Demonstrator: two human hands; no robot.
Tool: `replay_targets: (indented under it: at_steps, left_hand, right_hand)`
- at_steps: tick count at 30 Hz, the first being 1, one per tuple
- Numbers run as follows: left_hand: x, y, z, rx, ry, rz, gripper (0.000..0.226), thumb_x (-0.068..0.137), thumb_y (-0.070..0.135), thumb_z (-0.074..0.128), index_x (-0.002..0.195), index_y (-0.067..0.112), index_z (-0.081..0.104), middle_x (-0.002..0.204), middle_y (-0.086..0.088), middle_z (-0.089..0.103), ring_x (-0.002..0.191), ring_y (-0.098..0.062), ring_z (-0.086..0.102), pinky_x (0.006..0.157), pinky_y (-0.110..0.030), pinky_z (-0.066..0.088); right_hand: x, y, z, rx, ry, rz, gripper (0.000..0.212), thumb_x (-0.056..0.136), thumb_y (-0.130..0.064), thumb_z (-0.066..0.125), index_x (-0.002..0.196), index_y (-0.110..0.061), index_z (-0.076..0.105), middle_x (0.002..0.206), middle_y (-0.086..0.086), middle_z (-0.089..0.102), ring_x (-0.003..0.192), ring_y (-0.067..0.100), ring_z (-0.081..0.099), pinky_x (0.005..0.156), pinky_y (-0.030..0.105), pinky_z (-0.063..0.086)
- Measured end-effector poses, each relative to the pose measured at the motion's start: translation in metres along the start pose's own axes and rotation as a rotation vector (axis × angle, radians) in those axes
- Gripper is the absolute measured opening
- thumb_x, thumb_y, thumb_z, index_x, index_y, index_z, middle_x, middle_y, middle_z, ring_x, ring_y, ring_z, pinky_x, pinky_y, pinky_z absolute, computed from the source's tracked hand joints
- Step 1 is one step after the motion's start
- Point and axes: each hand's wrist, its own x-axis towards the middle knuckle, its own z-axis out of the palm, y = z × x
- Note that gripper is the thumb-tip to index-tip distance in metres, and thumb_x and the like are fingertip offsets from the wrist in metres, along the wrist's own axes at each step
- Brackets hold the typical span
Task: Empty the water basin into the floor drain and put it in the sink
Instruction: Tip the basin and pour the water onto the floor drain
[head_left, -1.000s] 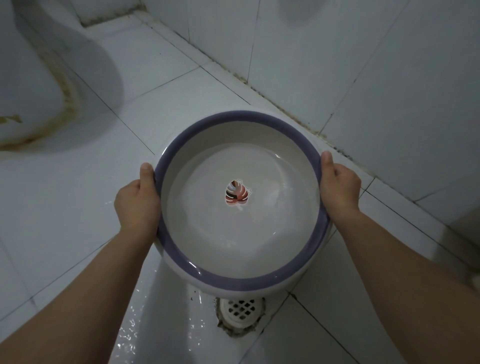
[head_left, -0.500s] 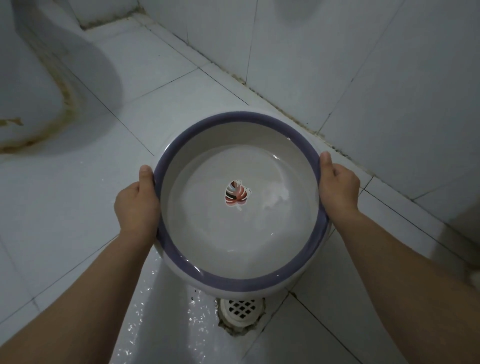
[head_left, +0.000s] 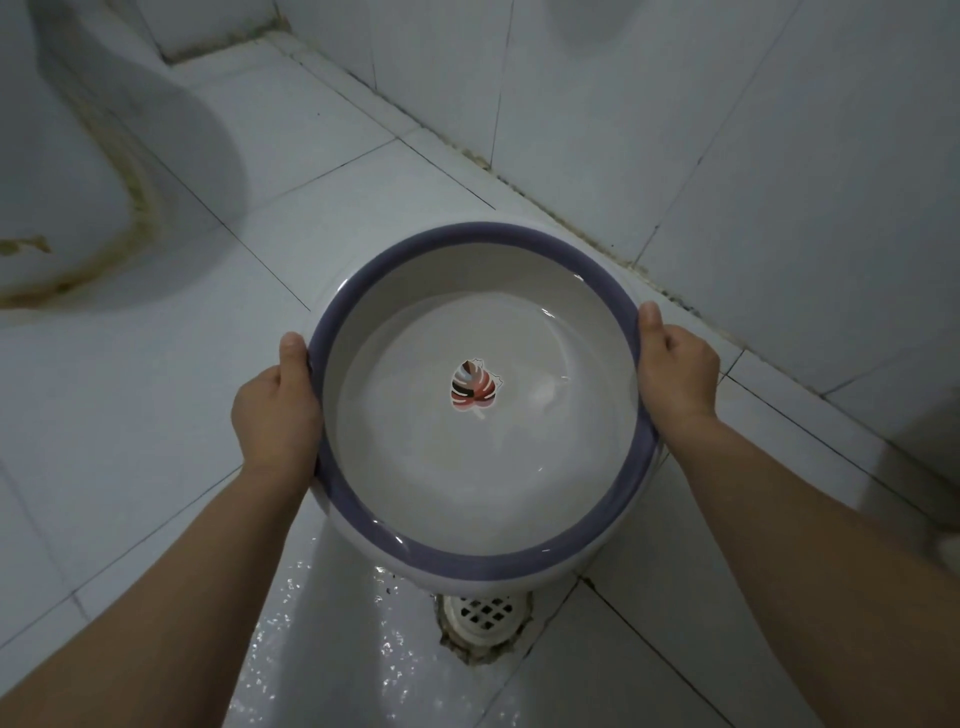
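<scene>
A round white water basin (head_left: 363, 291) with a purple rim and a leaf picture on its bottom is held above the tiled floor. Clear water lies in it. My left hand (head_left: 272, 410) grips its left rim with the thumb over the edge. On the opposite side my right hand (head_left: 678, 371) grips the right rim the same way. The white grated floor drain (head_left: 485, 613) lies just beyond the basin's near edge, partly hidden by it. The sink is not in view.
The base of a white toilet (head_left: 57, 171) with a stained edge stands at the far left. A tiled wall (head_left: 727, 130) runs along the right. The wet floor (head_left: 322, 623) glistens beside the drain.
The basin has barely moved and both hands keep their grip. Glistening wet spots on the floor left of the drain have spread.
</scene>
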Motion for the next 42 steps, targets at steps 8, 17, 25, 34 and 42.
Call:
replay_targets:
  at_steps: [8, 17, 25, 34, 42]
  left_hand:
    - [-0.0036, 0.0005, -0.0024, 0.012, 0.0, 0.027, 0.063, 0.09, 0.051, 0.025, 0.06, 0.003, 0.052, 0.058, -0.011, 0.05, 0.058, -0.027, 0.047, 0.063, -0.042, 0.043]
    - [-0.0027, -0.0032, -0.0031, -0.014, -0.002, 0.018, 0.061, 0.091, 0.052, 0.027, 0.056, 0.007, 0.049, 0.057, -0.009, 0.05, 0.056, -0.024, 0.047, 0.056, -0.034, 0.039]
    - [-0.0013, -0.0047, -0.0033, -0.035, -0.005, -0.009, 0.059, 0.09, 0.053, 0.027, 0.054, 0.011, 0.047, 0.057, -0.009, 0.051, 0.06, -0.027, 0.049, 0.063, -0.039, 0.043]
    - [-0.0044, -0.0023, -0.0043, -0.048, -0.009, -0.011, 0.056, 0.092, 0.049, 0.028, 0.053, 0.013, 0.047, 0.057, -0.008, 0.05, 0.055, -0.021, 0.046, 0.055, -0.032, 0.038]
    - [-0.0047, -0.0033, -0.0054, -0.05, -0.023, 0.001, 0.056, 0.091, 0.049, 0.027, 0.055, 0.011, 0.047, 0.058, -0.009, 0.05, 0.055, -0.021, 0.046, 0.054, -0.03, 0.038]
  right_hand:
    - [-0.0015, -0.0008, -0.0003, 0.003, 0.001, 0.001, 0.059, 0.091, -0.055, 0.032, 0.059, -0.007, 0.046, 0.053, -0.001, 0.043, 0.049, 0.01, 0.039, 0.046, 0.023, 0.029]
    - [-0.0032, -0.002, -0.0025, -0.02, 0.007, 0.0, 0.058, 0.092, -0.054, 0.032, 0.054, -0.01, 0.043, 0.053, -0.002, 0.043, 0.05, 0.007, 0.039, 0.045, 0.022, 0.028]
    - [-0.0047, -0.0043, -0.0035, -0.015, 0.006, -0.009, 0.058, 0.094, -0.05, 0.029, 0.061, -0.006, 0.046, 0.053, -0.002, 0.042, 0.049, 0.007, 0.037, 0.045, 0.022, 0.028]
    - [-0.0063, -0.005, -0.0042, 0.01, 0.02, -0.022, 0.058, 0.095, -0.048, 0.029, 0.063, -0.003, 0.049, 0.052, -0.001, 0.04, 0.048, 0.009, 0.036, 0.046, 0.023, 0.029]
    - [-0.0071, -0.0036, -0.0057, -0.003, 0.029, -0.029, 0.058, 0.094, -0.049, 0.032, 0.06, -0.004, 0.045, 0.051, 0.0, 0.04, 0.048, 0.01, 0.035, 0.047, 0.023, 0.029]
